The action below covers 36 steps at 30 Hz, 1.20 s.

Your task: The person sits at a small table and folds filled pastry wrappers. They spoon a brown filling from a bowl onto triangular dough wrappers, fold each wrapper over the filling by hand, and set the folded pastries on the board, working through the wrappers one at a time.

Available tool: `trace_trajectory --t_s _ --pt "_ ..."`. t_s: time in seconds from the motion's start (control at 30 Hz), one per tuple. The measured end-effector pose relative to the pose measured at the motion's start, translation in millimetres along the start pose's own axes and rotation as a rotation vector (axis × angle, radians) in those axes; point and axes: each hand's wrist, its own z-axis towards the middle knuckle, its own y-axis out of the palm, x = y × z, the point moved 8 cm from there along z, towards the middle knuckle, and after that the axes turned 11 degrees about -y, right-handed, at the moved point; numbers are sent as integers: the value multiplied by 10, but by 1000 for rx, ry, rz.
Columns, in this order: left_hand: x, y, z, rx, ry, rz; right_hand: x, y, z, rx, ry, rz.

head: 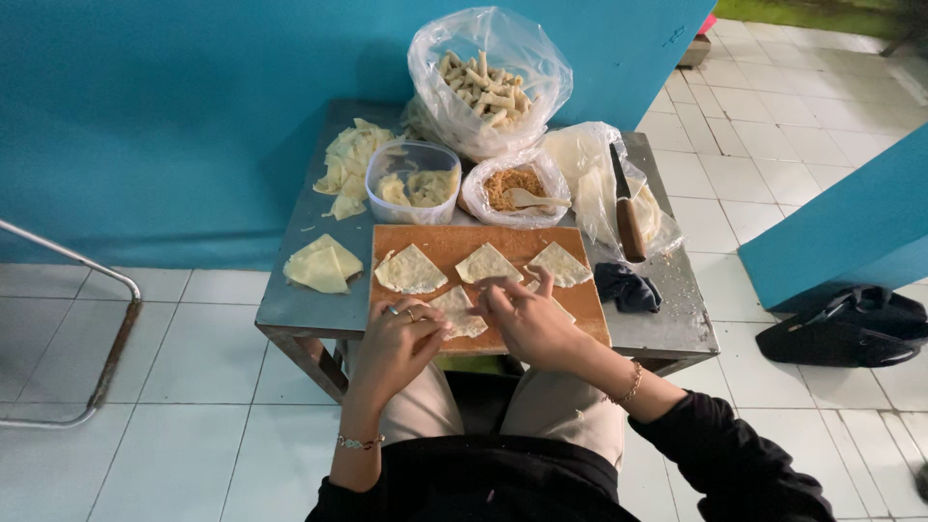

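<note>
A wooden cutting board point(447, 242) lies on a small metal table point(677, 319). Three pale dough wrappers point(410, 270) lie in a row across its far half. My left hand point(401, 338) and my right hand point(527, 319) meet over a fourth wrapper point(462, 311) at the board's near edge, with fingers of both pinching and folding it. Another wrapper lies partly hidden under my right hand.
Behind the board stand a clear tub of wrappers point(414, 182), a bag of brown filling with a spoon point(514, 187), a large bag of rolled pieces point(483, 82) and a knife point(626, 208). Folded wrappers point(323, 265) lie left, a dark cloth point(626, 287) right. A black bag point(851, 329) is on the floor.
</note>
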Motion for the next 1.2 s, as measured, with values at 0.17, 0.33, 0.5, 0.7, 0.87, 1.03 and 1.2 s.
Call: trace_trajectory --t_s 0.17,0.33,0.5,0.7,0.87,1.03,1.2 --pt "-21 5 5 -21 -29 -26 -141 -181 132 208 -102 -19" --pt "-51 40 6 -35 -27 26 -107 -35 114 89 -34 56" --pt "-30 21 -15 13 -13 -3 -48 -130 123 196 -43 151" --pt "-78 71 0 -48 -54 -1 -213 -183 174 120 -41 -26" --pt "-64 66 -17 -19 -12 -17 258 -360 483 230 49 127" --pt "-106 111 -5 -55 -37 -49 988 -221 1471 206 21 40" --pt "-132 126 25 -79 -39 -152 1422 236 2336 -10 64 -157"
